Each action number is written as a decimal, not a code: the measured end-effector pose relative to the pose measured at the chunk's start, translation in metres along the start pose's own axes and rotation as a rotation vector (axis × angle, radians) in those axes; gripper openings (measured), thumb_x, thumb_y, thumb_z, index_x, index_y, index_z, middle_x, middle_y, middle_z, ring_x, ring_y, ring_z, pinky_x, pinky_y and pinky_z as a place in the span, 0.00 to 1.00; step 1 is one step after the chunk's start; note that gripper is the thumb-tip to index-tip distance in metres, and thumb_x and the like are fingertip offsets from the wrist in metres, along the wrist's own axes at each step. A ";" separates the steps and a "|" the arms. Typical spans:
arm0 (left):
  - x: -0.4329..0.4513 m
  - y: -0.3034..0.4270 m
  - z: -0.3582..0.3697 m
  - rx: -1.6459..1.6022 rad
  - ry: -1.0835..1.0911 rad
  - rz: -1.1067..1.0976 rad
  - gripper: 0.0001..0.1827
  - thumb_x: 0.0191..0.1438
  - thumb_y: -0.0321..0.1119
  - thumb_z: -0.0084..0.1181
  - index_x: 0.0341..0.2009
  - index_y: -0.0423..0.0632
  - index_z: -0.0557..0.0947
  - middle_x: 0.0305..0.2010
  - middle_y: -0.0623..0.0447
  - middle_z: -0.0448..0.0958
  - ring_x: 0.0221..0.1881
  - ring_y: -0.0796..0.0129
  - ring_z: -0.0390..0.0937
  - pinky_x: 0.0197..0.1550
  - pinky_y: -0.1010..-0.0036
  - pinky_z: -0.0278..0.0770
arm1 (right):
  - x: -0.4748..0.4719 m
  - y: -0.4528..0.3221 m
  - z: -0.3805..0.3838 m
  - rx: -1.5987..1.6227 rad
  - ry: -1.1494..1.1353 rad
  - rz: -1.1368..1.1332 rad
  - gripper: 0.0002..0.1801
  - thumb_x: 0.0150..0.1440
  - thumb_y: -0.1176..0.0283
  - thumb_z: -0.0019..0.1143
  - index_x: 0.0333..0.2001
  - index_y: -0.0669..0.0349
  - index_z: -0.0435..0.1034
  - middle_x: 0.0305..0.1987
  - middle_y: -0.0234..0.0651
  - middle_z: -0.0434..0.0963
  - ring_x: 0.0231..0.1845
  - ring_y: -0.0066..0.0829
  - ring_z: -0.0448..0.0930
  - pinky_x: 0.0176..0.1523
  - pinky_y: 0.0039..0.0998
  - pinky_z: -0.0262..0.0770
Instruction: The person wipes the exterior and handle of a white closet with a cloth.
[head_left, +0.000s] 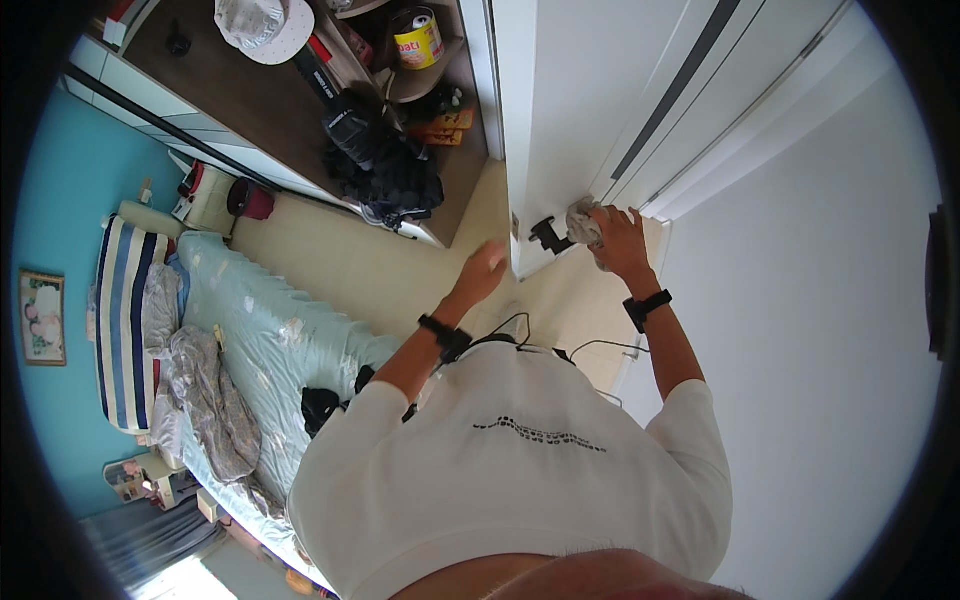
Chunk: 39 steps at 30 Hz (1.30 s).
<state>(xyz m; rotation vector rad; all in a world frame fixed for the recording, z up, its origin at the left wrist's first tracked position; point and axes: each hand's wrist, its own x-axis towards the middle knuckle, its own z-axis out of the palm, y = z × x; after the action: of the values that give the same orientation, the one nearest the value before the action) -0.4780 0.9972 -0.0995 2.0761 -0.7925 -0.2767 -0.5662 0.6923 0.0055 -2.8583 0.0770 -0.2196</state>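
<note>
My right hand (624, 241) holds a crumpled grey-beige cloth (583, 222) against the white door (574, 112), right beside the black door handle (551, 235). My left hand (484, 270) is near the free edge of the door, its fingers curled and slightly blurred. Whether the left fingers touch the edge is unclear, and nothing shows in that hand. Each wrist wears a black strap with a small device.
An open cabinet (247, 75) at upper left holds a cap (277, 30), dark bags (382, 157) and a yellow tin (420, 45). On the left is a bed (285, 300) with rumpled bedding. A white wall (795, 300) rises at right; dark cables hang by my waist.
</note>
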 end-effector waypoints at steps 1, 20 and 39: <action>-0.009 0.007 -0.011 -0.083 -0.210 -0.165 0.23 0.63 0.38 0.55 0.61 0.44 0.71 0.54 0.45 0.78 0.53 0.57 0.78 0.57 0.65 0.74 | 0.002 0.003 -0.001 -0.028 0.006 -0.019 0.32 0.44 0.69 0.69 0.54 0.49 0.67 0.47 0.39 0.74 0.58 0.38 0.73 0.68 0.53 0.57; 0.072 0.153 -0.010 -0.078 -0.425 0.517 0.20 0.57 0.28 0.57 0.55 0.43 0.73 0.61 0.43 0.68 0.59 0.49 0.70 0.62 0.59 0.68 | 0.011 0.012 0.032 0.028 0.134 -0.241 0.17 0.51 0.71 0.60 0.46 0.55 0.70 0.40 0.38 0.73 0.50 0.42 0.74 0.64 0.44 0.61; 0.131 0.079 0.011 0.195 -0.165 0.428 0.34 0.45 0.26 0.59 0.59 0.39 0.64 0.59 0.38 0.70 0.51 0.49 0.74 0.50 0.54 0.70 | 0.056 -0.014 0.037 0.071 0.118 0.139 0.29 0.49 0.79 0.55 0.57 0.60 0.64 0.48 0.53 0.75 0.48 0.57 0.74 0.49 0.51 0.70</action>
<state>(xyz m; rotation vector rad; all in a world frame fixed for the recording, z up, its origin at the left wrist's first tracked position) -0.4162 0.8745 -0.0304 2.0155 -1.3845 -0.1367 -0.5044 0.7119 -0.0175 -2.7537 0.2848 -0.3550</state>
